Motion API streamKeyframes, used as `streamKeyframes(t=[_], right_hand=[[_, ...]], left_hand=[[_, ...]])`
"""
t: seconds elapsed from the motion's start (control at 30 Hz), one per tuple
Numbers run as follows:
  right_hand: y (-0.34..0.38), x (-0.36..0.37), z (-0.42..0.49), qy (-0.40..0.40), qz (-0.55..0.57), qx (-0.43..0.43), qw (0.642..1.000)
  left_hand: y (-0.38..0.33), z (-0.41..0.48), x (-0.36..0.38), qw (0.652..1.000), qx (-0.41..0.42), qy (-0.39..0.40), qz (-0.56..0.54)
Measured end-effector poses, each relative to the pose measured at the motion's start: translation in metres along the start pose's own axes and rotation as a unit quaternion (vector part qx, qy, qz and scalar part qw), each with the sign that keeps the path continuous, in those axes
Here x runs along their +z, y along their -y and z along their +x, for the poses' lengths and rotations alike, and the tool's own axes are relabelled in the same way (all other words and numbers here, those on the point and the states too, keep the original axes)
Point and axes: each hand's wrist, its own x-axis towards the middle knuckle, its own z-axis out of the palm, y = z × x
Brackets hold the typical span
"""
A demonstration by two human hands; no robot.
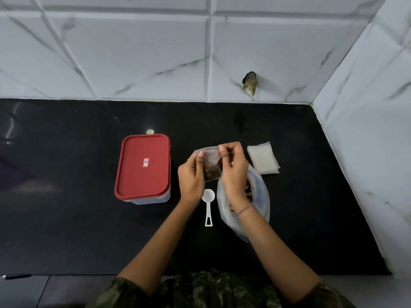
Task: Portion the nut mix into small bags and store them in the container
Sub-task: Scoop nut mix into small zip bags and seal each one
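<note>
Small bag [210, 164] held up, nuts already in it, pinched from both sides.

From the left: the container [143, 168] sits on the black bench [66, 207] with its red lid [142, 152] on. My left hand [191, 177] pinches the small bag's top left corner, thumb in front. Below the bag, the white scoop [208, 206] lies flat, bowl away from me. My right hand [234, 173] pinches the top right edge, over the open nut mix bag [263, 196]. The empty bags [263, 158] are stacked far right.
</note>
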Motion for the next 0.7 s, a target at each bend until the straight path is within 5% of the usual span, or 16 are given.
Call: streamKeyframes(t=[0.13, 0.23, 0.4, 0.7], right_hand=[[0.002, 0.013, 0.004, -0.060, -0.020, -0.056, 0.996], [0.002, 0.017, 0.010, -0.059, 0.004, -0.022, 0.998], [-0.005, 0.014, 0.009, 0.061, 0.058, 0.047, 0.995], [-0.014, 0.016, 0.012, 0.158, 0.049, -0.011, 0.986]], left_hand=[[0.000, 0.011, 0.007, 0.994, 0.053, -0.042, 0.084], [-0.002, 0.016, 0.011, 0.993, 0.067, -0.060, 0.081], [0.005, 0.028, 0.008, 0.993, 0.058, -0.091, 0.045], [0.009, 0.040, 0.006, 0.990, 0.088, -0.094, 0.056]])
